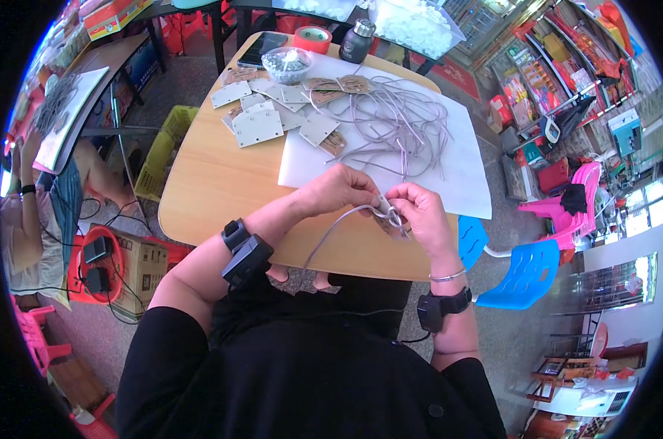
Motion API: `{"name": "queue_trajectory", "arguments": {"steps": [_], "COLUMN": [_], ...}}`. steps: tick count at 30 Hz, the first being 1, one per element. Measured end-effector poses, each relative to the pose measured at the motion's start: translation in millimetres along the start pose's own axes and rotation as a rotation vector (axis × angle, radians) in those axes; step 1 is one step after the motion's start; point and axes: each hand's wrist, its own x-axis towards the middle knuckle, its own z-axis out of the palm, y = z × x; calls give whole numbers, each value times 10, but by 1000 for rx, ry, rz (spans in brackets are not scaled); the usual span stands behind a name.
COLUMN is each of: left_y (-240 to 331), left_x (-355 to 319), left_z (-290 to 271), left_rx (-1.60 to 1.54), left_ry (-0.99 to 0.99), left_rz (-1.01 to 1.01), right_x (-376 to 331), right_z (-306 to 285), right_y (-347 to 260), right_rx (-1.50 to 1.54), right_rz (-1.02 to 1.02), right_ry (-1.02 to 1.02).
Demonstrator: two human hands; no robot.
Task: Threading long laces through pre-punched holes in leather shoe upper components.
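Near the front edge of the table, my two hands meet at a small holed card (382, 220), partly hidden by fingers. My left hand (340, 192) is closed in a pinch on the card's upper edge. My right hand (423, 212) pinches a light grey cord (338, 219), which loops at the card and trails down to the left. Beyond them, several pale grey cards with small holes (259, 126) lie in a loose pile, some with brown faces. To their right, a tangle of grey cords (412, 124) spreads over a white sheet (459, 150).
At the table's far end stand a clear bowl of small parts (287, 66), a phone (262, 50), red tape (312, 39) and a dark bottle (358, 41). A blue chair (518, 276) is at the right. Another person (46, 212) sits left, beside a yellow crate (168, 150).
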Motion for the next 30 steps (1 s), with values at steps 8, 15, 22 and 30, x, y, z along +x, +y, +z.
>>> {"name": "queue_trajectory", "arguments": {"steps": [8,15,22,30], "left_y": [-3,24,-24,-21], "left_x": [10,3,28,34], "left_z": [-9,-13,-18,-29], "left_rx": [-14,-15,-22,-117], "left_ry": [-28,-34,-13,-40], "left_rz": [8,-26,-8,-45], "right_x": [25,0,14,54], "right_z": [50,74,8,46], "right_y": [63,-1,-18,51], "right_rx": [-194,-206,-190,-45], "right_rz": [-181,-97,-112,-80], "right_ry": [69,38,-84,-68]}}
